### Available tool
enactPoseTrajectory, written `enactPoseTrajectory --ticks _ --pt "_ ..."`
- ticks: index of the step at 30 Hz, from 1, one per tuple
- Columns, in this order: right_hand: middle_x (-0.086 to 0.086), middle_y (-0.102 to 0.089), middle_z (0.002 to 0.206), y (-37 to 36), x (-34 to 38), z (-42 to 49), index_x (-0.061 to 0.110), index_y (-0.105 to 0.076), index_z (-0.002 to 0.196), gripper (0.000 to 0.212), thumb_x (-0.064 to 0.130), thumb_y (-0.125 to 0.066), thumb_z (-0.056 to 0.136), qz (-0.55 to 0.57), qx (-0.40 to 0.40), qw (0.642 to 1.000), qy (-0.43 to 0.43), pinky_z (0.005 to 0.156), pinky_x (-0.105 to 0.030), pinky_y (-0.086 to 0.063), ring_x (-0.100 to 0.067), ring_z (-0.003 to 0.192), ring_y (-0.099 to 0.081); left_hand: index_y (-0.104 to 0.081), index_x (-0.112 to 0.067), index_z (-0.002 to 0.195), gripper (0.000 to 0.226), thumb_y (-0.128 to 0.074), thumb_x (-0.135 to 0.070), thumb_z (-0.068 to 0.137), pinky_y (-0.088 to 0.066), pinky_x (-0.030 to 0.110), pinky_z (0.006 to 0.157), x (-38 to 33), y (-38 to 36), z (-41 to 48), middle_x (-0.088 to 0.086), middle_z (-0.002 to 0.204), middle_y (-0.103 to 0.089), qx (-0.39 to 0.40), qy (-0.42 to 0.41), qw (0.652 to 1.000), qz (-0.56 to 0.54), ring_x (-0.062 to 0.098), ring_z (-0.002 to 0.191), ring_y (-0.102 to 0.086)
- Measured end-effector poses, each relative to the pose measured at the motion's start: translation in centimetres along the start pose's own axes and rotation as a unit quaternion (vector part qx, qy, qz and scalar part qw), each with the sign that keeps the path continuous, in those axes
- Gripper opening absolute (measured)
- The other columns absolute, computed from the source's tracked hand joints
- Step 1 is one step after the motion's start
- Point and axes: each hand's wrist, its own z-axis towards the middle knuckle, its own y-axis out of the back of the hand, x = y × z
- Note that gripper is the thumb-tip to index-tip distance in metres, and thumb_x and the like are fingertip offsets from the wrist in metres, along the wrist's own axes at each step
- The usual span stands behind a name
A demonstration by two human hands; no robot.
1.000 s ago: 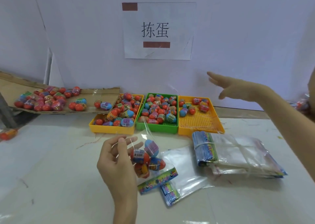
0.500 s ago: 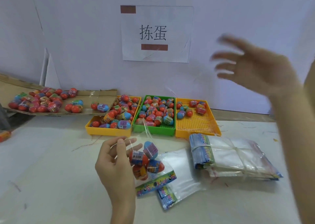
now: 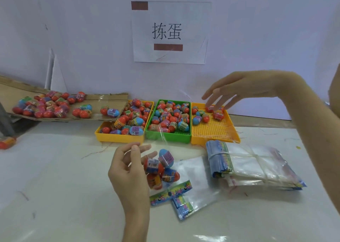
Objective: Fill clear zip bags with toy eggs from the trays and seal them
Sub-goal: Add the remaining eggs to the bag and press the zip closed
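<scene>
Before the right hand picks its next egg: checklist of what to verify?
1. Grip on the clear bag: the left hand pinches its top edge. Ok.
2. Bag mouth open: the film is too clear to see. Cannot tell.
3. Is the right hand free: fingers straight, holding nothing. Ok.
4. Target in reach: it is over the tray eggs at the back of the right yellow tray. Ok.
5. Room in the bag: about four bagged eggs, slack film above them. Ok.
6. Spare bags: a bundle lies in front of that tray. Ok.
</scene>
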Motion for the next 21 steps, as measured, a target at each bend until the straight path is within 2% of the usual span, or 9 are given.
enactPoseTrajectory --ticks 3,5,8,10,11,14,16,19,21 --pt "-0.002 -0.066 0.132 1.3 0.0 -1.5 0.023 -0.063 0.131 0.038 0.039 -0.04 0.105 0.231 -0.006 0.949 0.216 0.1 -0.035 -0.053 -0.024 0.123 -0.061 -0.066 -0.027 0.093 0.021 -0.051 -0.021 0.106 -0.06 0.038 0.068 0.1 -0.1 0.2 -0.011 0.089 -0.077 -0.008 -0.002 1.0 0.005 0.012 0.078 -0.077" --pt "0.013 -0.061 0.125 0.4 -0.7 -0.5 0.039 -0.063 0.123 0.033 0.049 -0.045 0.097 0.245 -0.031 0.93 0.272 0.098 -0.026 -0.047 -0.015 0.121 -0.056 -0.066 -0.027 0.093 0.021 -0.051 -0.02 0.106 -0.059 0.036 0.066 0.1 -0.3 0.3 -0.013 0.088 -0.077 -0.009 -0.002 1.0 0.008 0.009 0.076 -0.076" --pt "0.009 -0.061 0.12 -2.0 -1.7 4.8 0.037 -0.06 0.126 0.036 0.045 -0.064 0.091 -0.165 -0.211 0.962 0.06 0.094 -0.035 -0.05 -0.02 0.122 -0.058 -0.065 -0.028 0.093 0.022 -0.051 -0.019 0.105 -0.059 0.034 0.065 0.0 -0.3 0.0 -0.014 0.087 -0.077 -0.005 0.004 1.0 0.012 0.007 0.074 -0.076" --pt "0.0 -0.049 0.148 -3.2 -1.0 7.1 0.026 -0.052 0.141 0.051 0.034 -0.069 0.093 -0.36 -0.053 0.927 -0.09 0.107 -0.045 -0.044 -0.026 0.135 -0.048 -0.066 -0.029 0.092 0.023 -0.051 -0.019 0.106 -0.059 0.035 0.065 -0.2 -0.3 0.1 -0.012 0.088 -0.077 -0.002 0.008 1.0 0.002 0.011 0.075 -0.077" --pt "-0.001 -0.05 0.151 -3.0 0.3 7.2 0.025 -0.057 0.138 0.044 0.034 -0.066 0.095 -0.328 0.011 0.941 -0.079 0.106 -0.043 -0.045 -0.024 0.133 -0.051 -0.066 -0.029 0.091 0.023 -0.051 -0.019 0.106 -0.06 0.035 0.063 -0.2 -0.2 0.1 -0.01 0.088 -0.077 -0.006 0.013 1.0 -0.007 0.013 0.075 -0.077" --pt "-0.009 -0.071 0.124 -0.8 2.4 5.6 0.017 -0.064 0.126 0.035 0.038 -0.043 0.107 0.106 0.01 0.991 0.077 0.094 -0.037 -0.056 -0.025 0.109 -0.069 -0.066 -0.03 0.092 0.023 -0.051 -0.019 0.105 -0.06 0.026 0.057 0.1 -0.1 0.1 -0.009 0.09 -0.077 -0.014 0.01 1.0 -0.009 0.013 0.076 -0.077" --pt "-0.007 -0.07 0.11 0.1 2.9 3.7 0.014 -0.062 0.117 0.032 0.035 -0.041 0.105 0.332 -0.041 0.913 0.234 0.083 -0.03 -0.054 -0.022 0.097 -0.067 -0.066 -0.028 0.093 0.021 -0.051 -0.018 0.105 -0.059 0.03 0.06 0.1 0.0 0.1 -0.008 0.09 -0.077 -0.012 0.01 1.0 -0.013 0.014 0.077 -0.077" --pt "-0.006 -0.06 0.092 -1.7 4.9 1.9 0.01 -0.054 0.105 0.02 0.026 -0.046 0.097 0.61 -0.049 0.663 0.431 0.07 -0.028 -0.043 -0.019 0.078 -0.055 -0.067 -0.023 0.096 0.018 -0.052 -0.018 0.105 -0.057 0.033 0.064 0.1 0.1 0.1 -0.007 0.09 -0.078 -0.006 0.016 1.0 -0.019 0.015 0.076 -0.077" --pt "-0.001 -0.066 0.077 -5.2 5.7 2.6 0.011 -0.056 0.104 0.017 0.02 -0.049 0.091 0.529 -0.2 0.723 0.398 0.059 -0.024 -0.045 -0.012 0.064 -0.058 -0.067 -0.024 0.096 0.018 -0.052 -0.019 0.105 -0.058 0.031 0.062 0.5 0.1 0.2 -0.009 0.09 -0.078 0.002 0.012 1.0 -0.016 0.013 0.076 -0.077"
